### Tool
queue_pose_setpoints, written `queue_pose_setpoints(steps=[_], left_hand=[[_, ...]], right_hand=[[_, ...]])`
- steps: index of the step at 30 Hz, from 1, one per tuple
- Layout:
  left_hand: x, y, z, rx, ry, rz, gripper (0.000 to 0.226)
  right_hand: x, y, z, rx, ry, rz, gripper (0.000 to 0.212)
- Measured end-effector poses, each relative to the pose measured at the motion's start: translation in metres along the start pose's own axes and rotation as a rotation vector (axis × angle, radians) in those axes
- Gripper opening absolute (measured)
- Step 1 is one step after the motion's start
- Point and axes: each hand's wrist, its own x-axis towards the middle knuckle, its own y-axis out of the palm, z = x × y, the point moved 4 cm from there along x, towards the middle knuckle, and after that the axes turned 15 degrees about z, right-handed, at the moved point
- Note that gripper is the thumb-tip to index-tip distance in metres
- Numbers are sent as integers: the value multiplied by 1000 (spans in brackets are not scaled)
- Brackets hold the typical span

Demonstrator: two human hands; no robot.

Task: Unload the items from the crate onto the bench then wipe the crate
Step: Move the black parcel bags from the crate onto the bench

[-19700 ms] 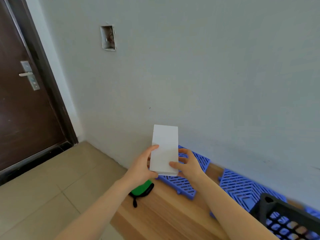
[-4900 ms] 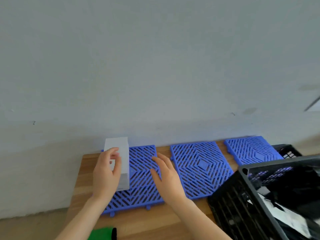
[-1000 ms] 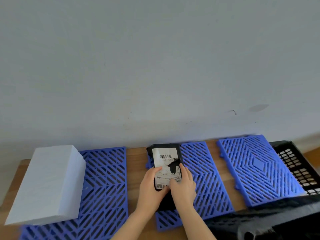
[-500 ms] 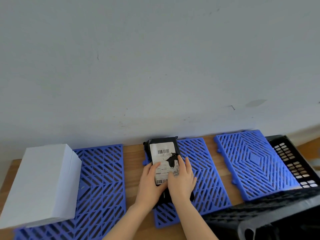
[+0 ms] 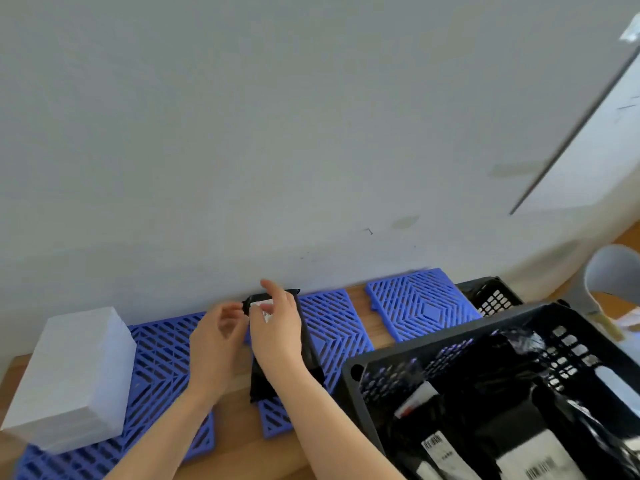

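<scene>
A black parcel (image 5: 306, 344) with a white label lies on the middle blue mat (image 5: 336, 323) of the wooden bench (image 5: 239, 455). My right hand (image 5: 277, 336) lies over the parcel with its fingers fairly straight, hiding most of the label. Beside the parcel's top left corner is my left hand (image 5: 218, 344), loosely curled and holding nothing. The black crate (image 5: 408, 351) stands at the lower right with several black labelled parcels (image 5: 519, 445) inside. A white box (image 5: 74, 375) rests on the left blue mat (image 5: 162, 368).
The grey wall rises right behind the bench. A third blue mat (image 5: 420, 310) lies at the back right, with a second black crate (image 5: 493, 299) behind it. A white roll-shaped object (image 5: 611, 271) stands at the far right.
Both hands have loosened on the black parcel and slid toward its far end. The view has shifted, so the crate now fills the lower right.
</scene>
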Motion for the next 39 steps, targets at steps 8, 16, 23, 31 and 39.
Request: queue_pose_setpoints(steps=[8, 16, 23, 31, 39], left_hand=[[-70, 57, -114, -29, 181, -49, 14], [-158, 181, -175, -26, 254, 162, 23], [-195, 285, -181, 74, 200, 479, 23], [-179, 392, -165, 114, 10, 778, 30], [-155, 438, -148, 131, -89, 864, 41]], right_hand=[[-99, -106, 39, -126, -279, -95, 40], [-210, -251, -33, -223, -170, -255, 35], [-268, -337, -104, -336, 39, -317, 40], [-275, -392, -181, -546, 498, -202, 83], [-266, -392, -212, -626, 479, -93, 61]])
